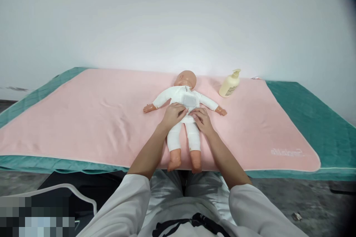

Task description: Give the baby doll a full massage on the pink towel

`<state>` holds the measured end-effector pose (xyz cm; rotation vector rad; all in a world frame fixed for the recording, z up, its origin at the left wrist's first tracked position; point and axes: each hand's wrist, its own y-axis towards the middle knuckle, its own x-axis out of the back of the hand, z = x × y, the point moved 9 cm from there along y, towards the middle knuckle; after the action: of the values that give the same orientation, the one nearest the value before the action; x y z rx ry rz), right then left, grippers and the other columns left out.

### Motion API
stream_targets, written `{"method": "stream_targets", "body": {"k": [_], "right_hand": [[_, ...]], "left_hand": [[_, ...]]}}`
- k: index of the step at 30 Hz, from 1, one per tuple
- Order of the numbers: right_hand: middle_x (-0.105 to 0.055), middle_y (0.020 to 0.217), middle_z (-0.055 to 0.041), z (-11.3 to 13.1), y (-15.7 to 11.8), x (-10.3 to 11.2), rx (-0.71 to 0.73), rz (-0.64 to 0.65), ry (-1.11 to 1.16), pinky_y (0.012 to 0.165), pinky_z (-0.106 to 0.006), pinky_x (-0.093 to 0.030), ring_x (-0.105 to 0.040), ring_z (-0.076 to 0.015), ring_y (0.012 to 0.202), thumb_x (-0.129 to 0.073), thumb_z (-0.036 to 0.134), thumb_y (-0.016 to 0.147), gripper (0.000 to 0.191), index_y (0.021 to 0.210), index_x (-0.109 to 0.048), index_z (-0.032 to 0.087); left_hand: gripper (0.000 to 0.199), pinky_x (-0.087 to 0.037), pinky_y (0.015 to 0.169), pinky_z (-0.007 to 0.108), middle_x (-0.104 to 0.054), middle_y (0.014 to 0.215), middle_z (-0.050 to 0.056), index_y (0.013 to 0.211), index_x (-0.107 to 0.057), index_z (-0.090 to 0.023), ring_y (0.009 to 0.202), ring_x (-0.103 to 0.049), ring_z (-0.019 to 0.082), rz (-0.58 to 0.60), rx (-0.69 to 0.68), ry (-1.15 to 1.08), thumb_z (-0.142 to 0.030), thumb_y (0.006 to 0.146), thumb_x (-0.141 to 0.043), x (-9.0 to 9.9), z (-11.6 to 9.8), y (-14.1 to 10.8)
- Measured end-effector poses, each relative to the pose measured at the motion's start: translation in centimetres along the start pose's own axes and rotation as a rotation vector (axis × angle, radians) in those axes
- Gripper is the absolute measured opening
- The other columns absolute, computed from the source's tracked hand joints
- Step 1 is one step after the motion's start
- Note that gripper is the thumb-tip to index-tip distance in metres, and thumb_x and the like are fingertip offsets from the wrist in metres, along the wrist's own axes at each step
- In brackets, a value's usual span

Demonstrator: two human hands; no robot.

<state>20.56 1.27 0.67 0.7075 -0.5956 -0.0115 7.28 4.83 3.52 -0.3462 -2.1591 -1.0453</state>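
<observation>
Head view: baby doll (185, 113) stretched out on the pink mat (97, 118), arms spread wide, feet toward the wearer, head at the far end and turned aside. The mat lies over a green cover (311, 118). Pump bottle (230, 84) stands beyond the doll's outstretched arm, on the right, apart from it.

Hands: I have the left hand (174, 114) and the right hand (203, 119) close together at the doll's belly, just below the pale rectangular panel (190, 100) on its chest. Fingers of both are bent inward, tips at the white clothing (174, 137); neither is a clenched fist. Whether they pinch cloth or merely rest on it, I cannot tell from here.

Handling, my estimate: doll probably fairly light; torso soft or padded under the cloth, which should give and crease when pressed. Bare head, hands and feet look smooth and firmer, so a little slippery. Neck and limb joints are the points I would not pull on; the head may loll. For a lift I would take it with one palm beneath the back and the other behind the head and neck; for the clothing, light fingertip pressure at the loose hem
</observation>
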Motion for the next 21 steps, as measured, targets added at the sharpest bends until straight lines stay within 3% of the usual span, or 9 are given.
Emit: {"method": "stream_targets", "body": {"k": [9, 16, 21], "right_hand": [[-0.067, 0.105, -0.0070, -0.1, -0.1, 0.0, -0.004, 0.002, -0.022, 0.099, -0.043, -0.043, -0.059, -0.0218, 0.106, -0.045, 0.038, 0.100, 0.029, 0.103, -0.070, 0.024], [-0.062, 0.127, -0.0080, 0.0, -0.3, 0.0, 0.021, -0.006, -0.066, 0.109, -0.047, -0.038, -0.053, -0.0239, 0.122, -0.046, 0.038, 0.099, 0.031, 0.120, -0.064, 0.026], [-0.066, 0.121, -0.0071, -0.3, -0.1, -0.3, -0.008, 0.014, -0.067, 0.106, -0.047, -0.040, -0.056, -0.0237, 0.118, -0.044, 0.039, 0.099, 0.032, 0.119, -0.066, 0.026]], "left_hand": [[0.026, -0.049, 0.084, 0.038, -0.073, 0.086, 0.006, 0.084, -0.068, -0.019, 0.087, -0.062, 0.021, -0.035, 0.002, -0.007, -0.030, 0.096, -0.049, 0.2, 0.0, -0.1], [0.026, -0.043, 0.102, 0.045, -0.072, 0.101, 0.006, 0.096, -0.070, -0.020, 0.101, -0.059, 0.021, -0.089, 0.011, 0.046, -0.030, 0.097, -0.047, 1.1, -0.4, -0.2], [0.026, -0.047, 0.095, 0.041, -0.072, 0.096, 0.006, 0.093, -0.069, -0.018, 0.096, -0.061, 0.021, -0.032, 0.040, 0.034, -0.031, 0.097, -0.047, 0.4, 0.0, -0.1]]}}
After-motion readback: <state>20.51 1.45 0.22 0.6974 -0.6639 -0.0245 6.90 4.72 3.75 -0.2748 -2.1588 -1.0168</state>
